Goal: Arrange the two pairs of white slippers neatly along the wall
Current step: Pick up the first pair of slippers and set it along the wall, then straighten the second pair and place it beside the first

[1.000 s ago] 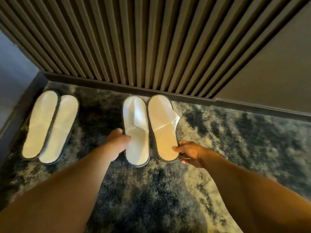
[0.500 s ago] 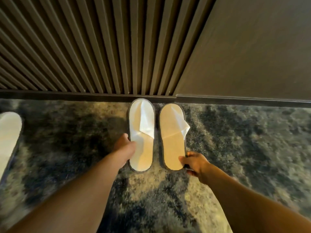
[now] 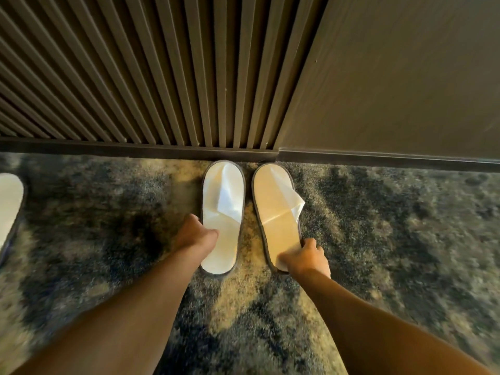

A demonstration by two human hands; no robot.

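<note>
Two white slippers with grey rims lie side by side on the carpet, toes touching the skirting board [image 3: 135,150]. My left hand [image 3: 195,234] grips the left edge of the left slipper [image 3: 223,212] near its heel. My right hand [image 3: 304,257] holds the heel of the right slipper [image 3: 274,209], whose upper flap is folded out to the right. A narrow strip of carpet separates the two. One slipper of the other pair [image 3: 9,204] shows at the far left edge, mostly cut off.
A ribbed dark wall panel [image 3: 148,71] rises behind the slippers, and a smooth dark panel [image 3: 392,77] stands to its right. The mottled blue and beige carpet [image 3: 392,239] spreads on all sides.
The pair in my hands has slid right along the wall and forward until its toes meet the skirting. The other pair has dropped almost out of view at the left.
</note>
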